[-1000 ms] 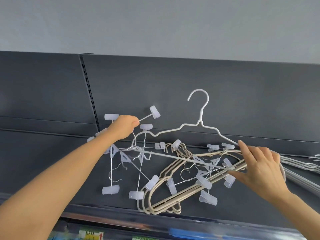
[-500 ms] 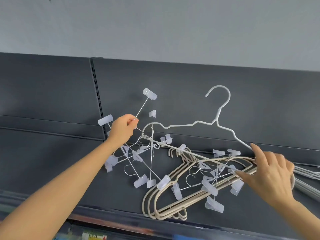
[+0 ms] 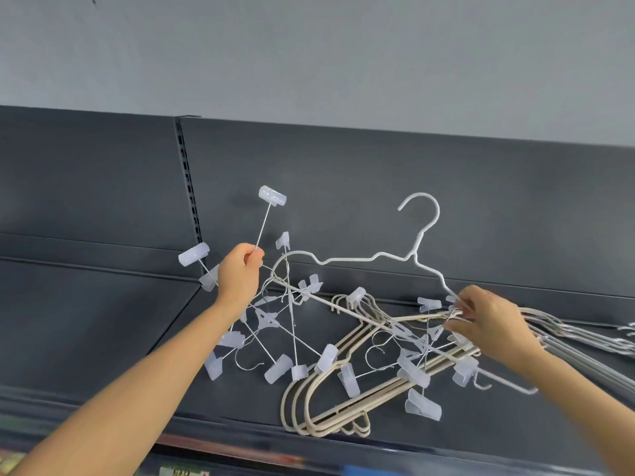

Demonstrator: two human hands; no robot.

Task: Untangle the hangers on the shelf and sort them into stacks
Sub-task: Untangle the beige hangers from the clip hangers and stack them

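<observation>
I am mid-untangle. My left hand (image 3: pixel 240 274) pinches one thin rod of the clip hangers (image 3: pixel 275 321), held above the dark shelf (image 3: pixel 103 321). My right hand (image 3: pixel 488 321), fingers curled, pinches the white wire hanger (image 3: pixel 415 255) where its shoulder meets the beige hangers (image 3: pixel 330 400) lying on the shelf. Next, I judge, the clip cluster needs easing apart leftward. Its clips snag the white bar; grey hangers (image 3: pixel 584 341) lie just right.
</observation>
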